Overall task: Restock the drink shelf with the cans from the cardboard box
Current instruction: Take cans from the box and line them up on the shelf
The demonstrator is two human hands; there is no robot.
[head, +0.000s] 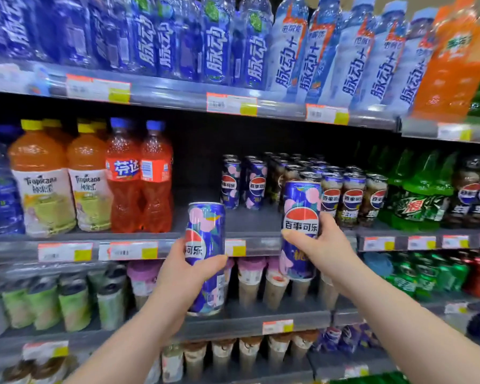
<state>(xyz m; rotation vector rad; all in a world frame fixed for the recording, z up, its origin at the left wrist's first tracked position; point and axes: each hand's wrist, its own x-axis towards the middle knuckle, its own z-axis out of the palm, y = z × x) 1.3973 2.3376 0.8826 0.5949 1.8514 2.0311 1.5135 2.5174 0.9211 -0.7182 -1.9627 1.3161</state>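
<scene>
My left hand (182, 275) grips a tall blue Pepsi can with pink peach print (205, 239), held upright in front of the middle shelf's edge. My right hand (319, 245) grips a second can of the same kind (301, 206), a bit higher and to the right. On the middle shelf (250, 217) behind them stand two matching blue cans (244, 184) with bare shelf in front and to their left. The cardboard box is out of view.
Darker Pepsi cans (347, 198) fill the shelf right of the blue ones, then green bottles (416, 195). Orange bottles (139, 176) and Tropicana bottles (42, 178) stand at left. Blue bottles (216, 42) line the shelf above; cup drinks (252, 281) sit below.
</scene>
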